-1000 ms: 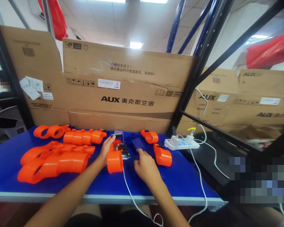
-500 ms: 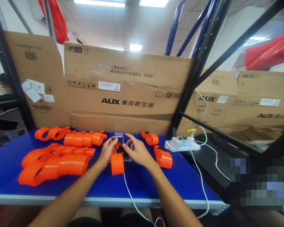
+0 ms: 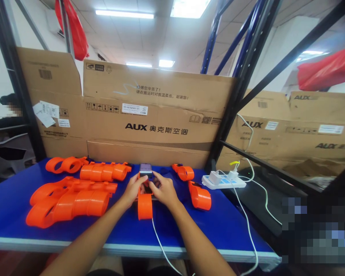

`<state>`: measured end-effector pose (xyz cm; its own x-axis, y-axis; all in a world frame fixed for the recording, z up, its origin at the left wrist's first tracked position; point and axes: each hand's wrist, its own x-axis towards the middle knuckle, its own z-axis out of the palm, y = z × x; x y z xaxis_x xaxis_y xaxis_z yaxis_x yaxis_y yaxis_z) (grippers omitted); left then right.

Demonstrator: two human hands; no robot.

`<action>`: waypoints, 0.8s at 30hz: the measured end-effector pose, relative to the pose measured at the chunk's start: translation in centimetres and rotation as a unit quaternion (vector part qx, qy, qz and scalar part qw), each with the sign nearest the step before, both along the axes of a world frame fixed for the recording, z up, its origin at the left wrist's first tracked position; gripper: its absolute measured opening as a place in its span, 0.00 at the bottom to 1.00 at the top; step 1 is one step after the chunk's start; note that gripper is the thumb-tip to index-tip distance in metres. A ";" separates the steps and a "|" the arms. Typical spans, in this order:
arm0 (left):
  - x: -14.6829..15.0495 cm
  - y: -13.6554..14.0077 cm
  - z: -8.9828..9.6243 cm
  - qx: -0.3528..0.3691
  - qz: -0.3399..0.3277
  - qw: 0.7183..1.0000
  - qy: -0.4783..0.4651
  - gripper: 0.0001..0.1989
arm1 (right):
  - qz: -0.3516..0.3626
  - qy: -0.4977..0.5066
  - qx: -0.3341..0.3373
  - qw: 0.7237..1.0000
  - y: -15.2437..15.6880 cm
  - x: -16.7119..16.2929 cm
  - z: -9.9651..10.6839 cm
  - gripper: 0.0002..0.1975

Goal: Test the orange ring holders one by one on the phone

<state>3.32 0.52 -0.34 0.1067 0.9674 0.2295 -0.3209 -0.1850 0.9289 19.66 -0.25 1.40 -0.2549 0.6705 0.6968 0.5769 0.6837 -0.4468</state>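
Left of the power strip, the left hand gripped the orange piece, seemingly light, stiff plastic best held above its ring, while whether the right hand there gripped too could not be told.

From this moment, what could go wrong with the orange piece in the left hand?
The orange ringed piece might slip if the left hand loosens, with the right hand close against it. The white cable hangs over the front edge of the blue table, so a forearm might catch it.
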 end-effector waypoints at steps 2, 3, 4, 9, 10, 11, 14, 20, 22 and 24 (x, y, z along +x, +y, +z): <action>0.1 -0.2 0.0 -0.002 0.000 1.000 0.016 0.21 | 0.005 -0.002 0.005 1.000 -0.2 -0.1 -0.3 0.21; 0.1 -0.2 0.1 -0.002 0.001 1.000 0.020 0.21 | 0.010 -0.004 0.008 1.000 -0.4 -0.1 -0.4 0.22; 0.1 -0.3 0.1 0.000 0.001 1.000 0.021 0.22 | 0.015 -0.005 0.010 1.000 -0.5 -0.1 -0.4 0.22; 0.0 -0.3 0.4 0.024 0.003 1.000 0.012 0.22 | 0.034 -0.010 0.006 0.999 -0.9 -0.1 -0.2 0.24; -0.1 -0.3 0.4 0.025 0.003 1.000 0.015 0.21 | 0.035 -0.013 0.004 0.999 -1.0 -0.1 -0.2 0.24; -0.1 -0.4 0.4 0.024 0.002 1.000 0.018 0.21 | 0.036 -0.016 0.000 0.999 -1.0 -0.1 -0.2 0.24; -0.2 -0.4 0.4 0.017 -0.001 1.000 0.018 0.20 | 0.030 -0.022 -0.005 0.999 -1.1 -0.1 -0.2 0.24; -0.2 -0.6 0.6 0.022 -0.014 0.999 0.018 0.20 | 0.012 -0.054 0.001 0.998 -1.2 -0.2 0.0 0.22; -0.2 -0.6 0.6 0.026 -0.017 0.999 0.022 0.20 | 0.018 -0.067 -0.003 0.998 -1.1 -0.1 0.2 0.22; -0.2 -0.7 0.7 0.021 -0.020 0.999 0.019 0.20 | 0.021 -0.074 -0.005 0.997 -1.1 -0.1 0.3 0.22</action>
